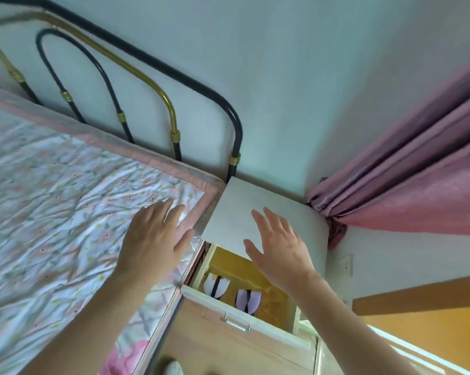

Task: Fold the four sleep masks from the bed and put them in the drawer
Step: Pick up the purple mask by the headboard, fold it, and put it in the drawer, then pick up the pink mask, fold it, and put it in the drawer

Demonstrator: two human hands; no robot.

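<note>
Presently the drawer [244, 301] of the nightstand [255, 209] stands pulled out, and it serves as the reference for all positions below. Inside it, on a yellow-brown liner, lie two folded sleep masks: a white mask [215, 286] toward the bed side, and a lilac mask [248, 300] just beside it, toward the drawer front. Each shows a dark strap across its middle. The two do not touch. A metal handle [236, 322] sits on the drawer front.

The left hand [152, 239] is held over the corner of the bed [52, 198], beside the drawer, fingers spread and holding nothing. The right hand [280, 247] is above the rear of the drawer, over the front edge of the nightstand top, fingers likewise spread and empty (whether it touches the top cannot be told).

No other masks are visible on the floral quilt. No brand, label or legible writing appears on any item.

Beyond the nightstand hang pink curtains [417, 169]; a black and brass headboard [174, 104] stands behind the bed.
</note>
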